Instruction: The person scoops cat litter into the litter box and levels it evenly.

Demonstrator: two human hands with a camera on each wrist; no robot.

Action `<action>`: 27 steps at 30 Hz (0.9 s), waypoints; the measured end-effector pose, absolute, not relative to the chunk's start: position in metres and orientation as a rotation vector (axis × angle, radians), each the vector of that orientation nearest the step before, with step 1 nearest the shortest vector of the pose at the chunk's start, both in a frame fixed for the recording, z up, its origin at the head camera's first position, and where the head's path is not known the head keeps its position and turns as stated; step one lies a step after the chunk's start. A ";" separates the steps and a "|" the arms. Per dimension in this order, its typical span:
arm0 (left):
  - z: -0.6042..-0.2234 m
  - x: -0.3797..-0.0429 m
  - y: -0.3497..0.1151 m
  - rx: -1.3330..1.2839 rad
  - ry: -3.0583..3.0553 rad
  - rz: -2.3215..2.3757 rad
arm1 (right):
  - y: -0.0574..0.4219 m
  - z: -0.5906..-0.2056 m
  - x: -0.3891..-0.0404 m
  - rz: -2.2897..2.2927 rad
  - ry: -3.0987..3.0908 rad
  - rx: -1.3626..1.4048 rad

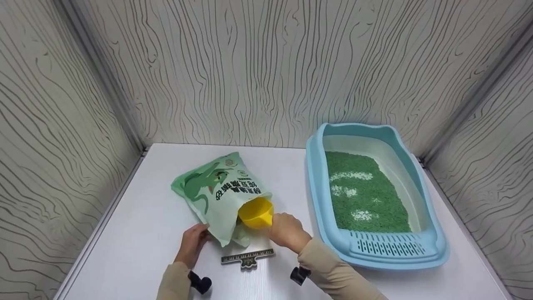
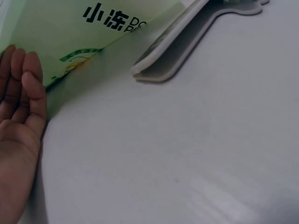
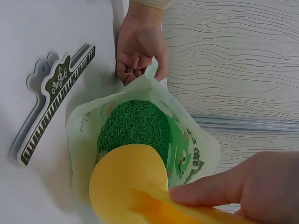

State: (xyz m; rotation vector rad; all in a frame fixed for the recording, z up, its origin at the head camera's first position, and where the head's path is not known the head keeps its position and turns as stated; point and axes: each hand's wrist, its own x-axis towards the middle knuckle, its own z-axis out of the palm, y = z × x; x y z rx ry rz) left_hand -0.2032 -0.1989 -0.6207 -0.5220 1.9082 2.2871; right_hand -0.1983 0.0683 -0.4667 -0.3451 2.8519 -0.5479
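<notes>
My right hand grips the handle of a yellow scoop, its bowl in the mouth of a light green cat litter bag. Inside the bag, the right wrist view shows green litter pellets, partly hidden by the scoop. The bag lies on its side, mouth toward me. My left hand is at the bag's left edge, loosely bent fingers against the plastic. A bag clip with a piano-key pattern lies on the table in front of the bag mouth.
To the right stands a light blue litter tray with a perforated front ledge, holding green litter with white patches. Patterned walls enclose the white table at the back and both sides.
</notes>
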 end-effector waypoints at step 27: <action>-0.621 -0.204 -0.197 -0.537 1.901 2.298 | 0.056 -0.524 -0.210 -0.673 2.950 -0.261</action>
